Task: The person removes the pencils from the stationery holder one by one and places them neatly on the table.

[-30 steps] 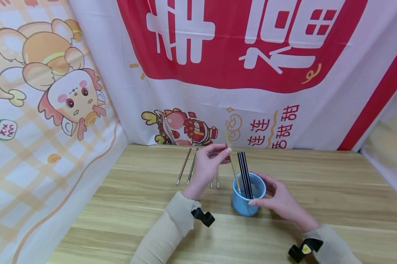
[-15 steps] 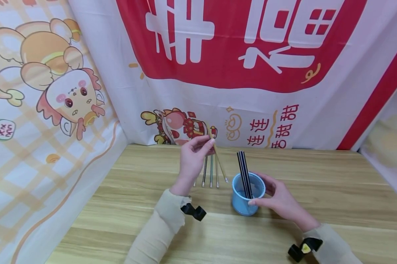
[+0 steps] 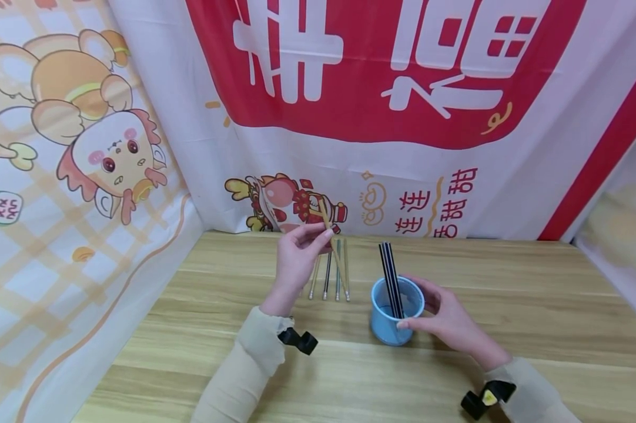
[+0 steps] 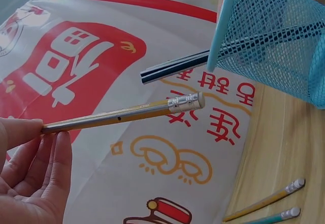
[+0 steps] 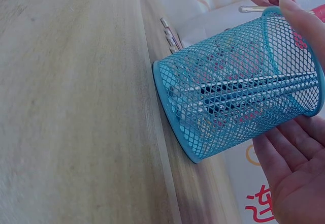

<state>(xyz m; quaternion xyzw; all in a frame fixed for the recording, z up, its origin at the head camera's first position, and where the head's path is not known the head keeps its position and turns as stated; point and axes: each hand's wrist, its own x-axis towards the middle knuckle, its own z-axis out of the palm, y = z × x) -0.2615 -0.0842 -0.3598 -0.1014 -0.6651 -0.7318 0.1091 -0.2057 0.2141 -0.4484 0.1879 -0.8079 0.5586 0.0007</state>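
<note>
My left hand (image 3: 295, 258) pinches a yellow pencil (image 4: 122, 116) between thumb and fingertips near one end. The pencil slants, its eraser end pointing down toward several pencils (image 3: 327, 279) that lie in a row on the table. With thumb and fingers around the rim, my right hand (image 3: 450, 317) holds a blue mesh pencil cup (image 3: 388, 330) upright on the tabletop. Inside the cup lean several black striped pencils (image 3: 389, 264), sticking out above the rim. In the right wrist view their lower ends show through the mesh (image 5: 223, 87).
A wooden table (image 3: 191, 352) carries everything. Behind it hangs a white cloth (image 3: 307, 132) with a red print, and a cartoon-patterned cloth (image 3: 27, 264) covers the left side. Black camera mounts (image 3: 298, 339) sit on both wrists.
My left hand has carried the yellow pencil leftward, its eraser end coming from inside the cup to over the row of pencils. The right hand and the cup stay where they were.
</note>
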